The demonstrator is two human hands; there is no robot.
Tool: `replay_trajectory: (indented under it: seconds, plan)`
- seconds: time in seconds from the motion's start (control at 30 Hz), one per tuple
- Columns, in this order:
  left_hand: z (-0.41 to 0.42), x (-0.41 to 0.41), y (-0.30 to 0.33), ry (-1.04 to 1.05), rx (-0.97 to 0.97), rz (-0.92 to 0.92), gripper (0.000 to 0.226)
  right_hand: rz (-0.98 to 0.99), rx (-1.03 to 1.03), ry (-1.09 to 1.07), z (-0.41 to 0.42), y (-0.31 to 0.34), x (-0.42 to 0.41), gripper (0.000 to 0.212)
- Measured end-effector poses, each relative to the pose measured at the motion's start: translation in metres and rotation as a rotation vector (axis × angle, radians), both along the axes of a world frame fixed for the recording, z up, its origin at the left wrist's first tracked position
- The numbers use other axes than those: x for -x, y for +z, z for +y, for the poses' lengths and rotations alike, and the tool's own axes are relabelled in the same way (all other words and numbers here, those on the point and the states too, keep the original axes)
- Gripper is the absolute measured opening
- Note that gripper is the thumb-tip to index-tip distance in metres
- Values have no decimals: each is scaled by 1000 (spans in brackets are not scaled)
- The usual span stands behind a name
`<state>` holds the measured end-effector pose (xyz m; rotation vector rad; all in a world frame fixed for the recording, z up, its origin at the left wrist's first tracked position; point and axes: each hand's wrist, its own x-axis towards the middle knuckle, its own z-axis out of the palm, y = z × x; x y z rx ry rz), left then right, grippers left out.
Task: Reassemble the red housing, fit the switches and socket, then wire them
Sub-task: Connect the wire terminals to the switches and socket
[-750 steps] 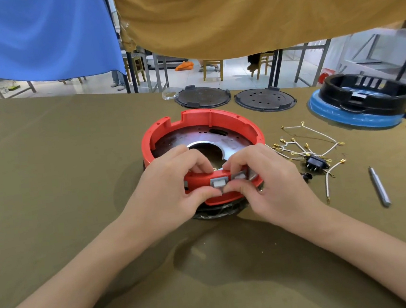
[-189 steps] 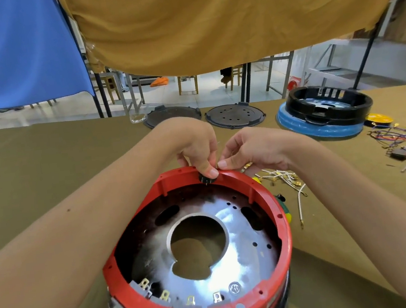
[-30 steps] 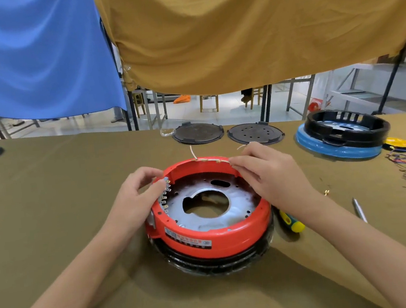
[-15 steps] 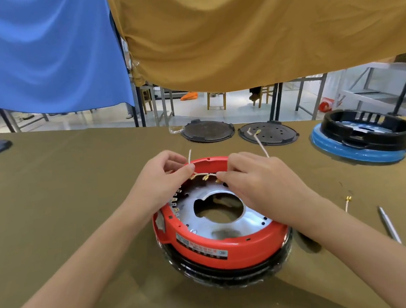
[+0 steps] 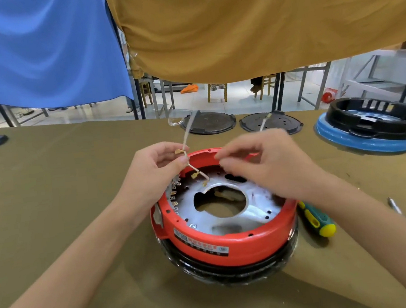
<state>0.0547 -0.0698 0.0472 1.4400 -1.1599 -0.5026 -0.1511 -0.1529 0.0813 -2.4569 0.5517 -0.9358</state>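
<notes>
In the head view, the round red plastic housing (image 5: 230,236) sits on the olive cloth-covered table (image 5: 51,195), seated on a black ring, directly below both hands. Half a second ago the two hands were pinched close together over the far rim; now they have drawn apart. The left hand (image 5: 156,168) pinches a pale white wire with brass spade terminals (image 5: 193,168), lifted clear so its loose end dangles over the silver metal plate (image 5: 253,211). The right hand (image 5: 268,162) has its fingers curled, and a second pale lead (image 5: 264,123) rises behind it; whether it grips that lead I cannot tell. Separating the leads suggests wiring has begun, with the row of brass switch tabs (image 5: 175,194) on the left inner wall apparently unconnected.
</notes>
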Motion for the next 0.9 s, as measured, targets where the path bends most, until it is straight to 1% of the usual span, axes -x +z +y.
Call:
replay_trajectory:
  seconds: [0.1,0.13,0.2,0.23,0.27,0.3,0.37,0.43,0.5,0.6,0.73,0.8,0.9]
  plan:
    - [0,-3,-1,25,-12,-30,17,-291,-164,-32,-7,13,7,12]
    - [-1,-3,-1,35,-19,-36,19,-353,-197,-48,-9,16,9,12]
    - [-1,-3,0,46,-24,-41,20,-406,-192,-141,-17,20,14,14]
    - [-2,-4,0,48,-24,-44,20,-395,-190,-194,-22,20,16,13]
    - [-3,-4,0,52,-22,-50,21,-347,-196,-237,-27,20,17,12]
    - [-4,-4,0,57,-17,-58,21,-262,-206,-272,-31,18,18,16]
    - [-5,-5,0,71,-7,-64,23,-72,-239,-297,-38,12,18,31]
    - [-7,-7,1,67,-3,-38,25,6,-304,-270,-38,5,15,42]
    - [-11,-9,2,50,10,13,26,19,-345,-261,-37,-3,10,49]
    - [-18,-9,5,21,60,75,28,-23,-392,-227,-37,-12,5,48]
    - [-24,-11,6,16,115,101,26,-71,-300,-321,-41,-20,2,43]
    - [-25,-12,3,32,83,73,24,-86,-305,-352,-41,-26,2,46]
    - [-26,-13,0,26,40,53,21,-28,-211,-381,-40,-28,0,48]
